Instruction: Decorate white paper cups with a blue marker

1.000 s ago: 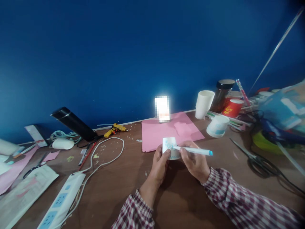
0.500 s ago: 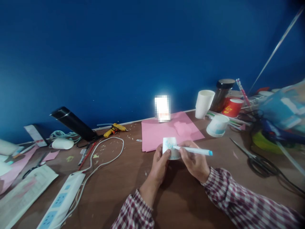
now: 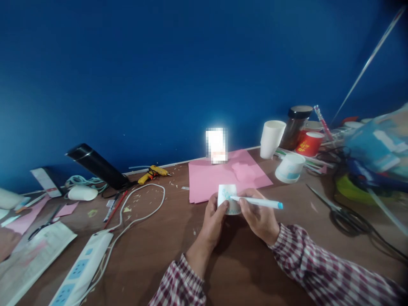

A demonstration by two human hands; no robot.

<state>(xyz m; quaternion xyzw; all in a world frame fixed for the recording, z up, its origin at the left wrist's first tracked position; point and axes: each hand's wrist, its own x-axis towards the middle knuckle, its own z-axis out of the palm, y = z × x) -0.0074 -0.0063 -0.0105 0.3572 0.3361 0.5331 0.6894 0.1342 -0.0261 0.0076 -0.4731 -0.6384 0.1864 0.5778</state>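
Note:
A small white paper cup piece (image 3: 227, 192) with light-blue marks on it is held above the brown table by my left hand (image 3: 214, 221), its thumb pressed on the front. My right hand (image 3: 259, 216) is closed round a white marker (image 3: 263, 202) with a light-blue end pointing right. The marker's tip meets the white surface or lies very near it. Behind both hands lie pink paper sheets (image 3: 204, 180), with a smaller pink piece (image 3: 244, 172) on top. The fingers behind the cup piece are hidden.
Scissors (image 3: 341, 212), an upturned white cup (image 3: 290, 168), stacked cups (image 3: 271, 138) and a red cup (image 3: 310, 143) are at right. A power strip (image 3: 83, 267), a cable, a yellow glue gun (image 3: 153, 174) and a black bottle (image 3: 97, 165) are at left. Another person's hand (image 3: 8, 243) shows at the left edge.
Another person's hand has come into view at the left edge. The view has shifted slightly; my hands keep nearly the same pose, with the marker's tip slightly further left on the cup piece.

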